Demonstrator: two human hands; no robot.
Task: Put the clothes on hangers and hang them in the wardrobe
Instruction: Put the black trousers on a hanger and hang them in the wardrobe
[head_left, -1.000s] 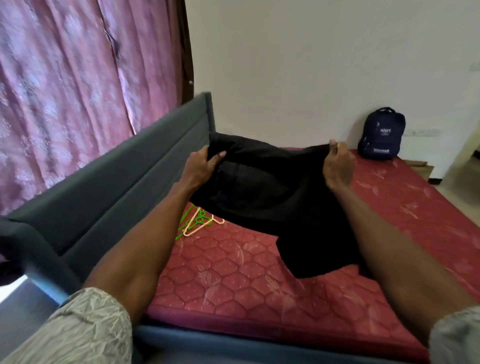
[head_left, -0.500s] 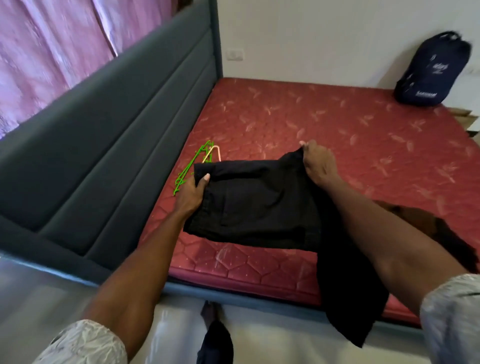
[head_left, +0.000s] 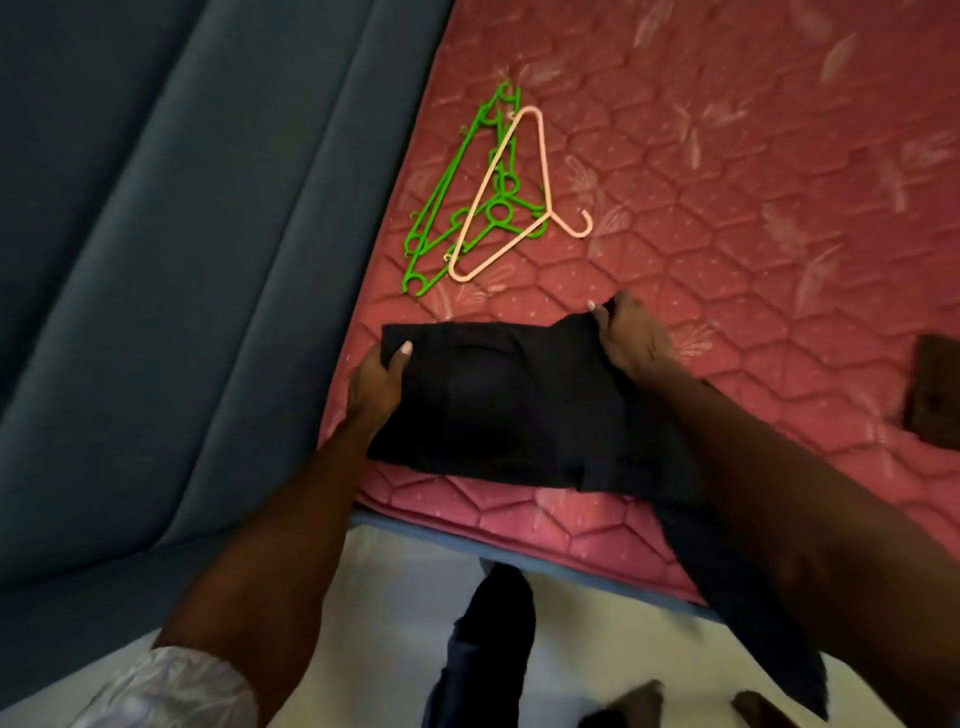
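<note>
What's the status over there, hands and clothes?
Left hand and right hand both grip black garment, laid on mattress. Hangers beyond it, untouched. Nothing in the way.

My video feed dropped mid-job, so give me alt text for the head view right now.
Both hands, left hand and right hand, grip the top edge of black trousers laid on a red mattress, one leg hanging over the bed's edge. Green hangers and a peach hanger lie just beyond, beside the grey headboard.
</note>
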